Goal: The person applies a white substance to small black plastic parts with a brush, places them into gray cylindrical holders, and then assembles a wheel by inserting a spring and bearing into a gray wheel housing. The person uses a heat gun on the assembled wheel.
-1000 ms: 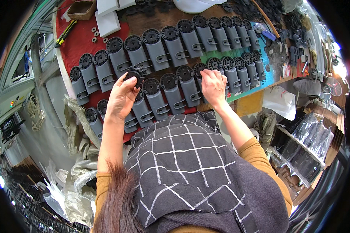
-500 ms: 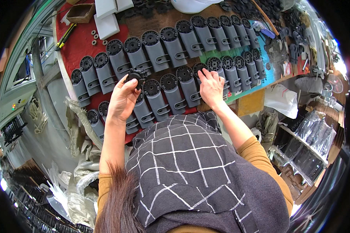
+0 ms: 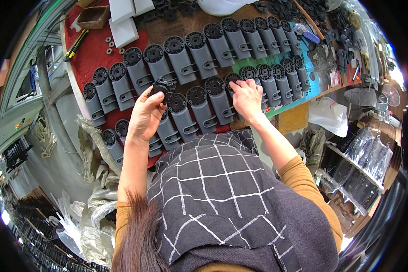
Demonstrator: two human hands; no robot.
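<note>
Two rows of grey plastic tubes [image 3: 182,119] lie side by side on the bench, many with a ribbed black disc in the rounded end. My left hand [image 3: 145,115] holds a small pile of loose black discs [image 3: 161,87] between thumb and fingers, above the nearer row. My right hand [image 3: 249,102] is bent over a tube in that row, its fingertips closed at the black disc [image 3: 232,78] in the tube's far end. The palm hides part of this tube and its neighbour.
At the far left are a yellow utility knife [image 3: 77,44], small metal rings [image 3: 109,44], white boxes [image 3: 123,31] and a brown tray [image 3: 93,17]. Loose black parts [image 3: 299,8] heap along the back. A purple-handled tool [image 3: 311,36] lies far right. A white bag [image 3: 328,117] hangs below the bench edge.
My left hand has shifted slightly right with the discs. The right fingers have curled a little more over the same tube end. The tubes remain in their rows.
</note>
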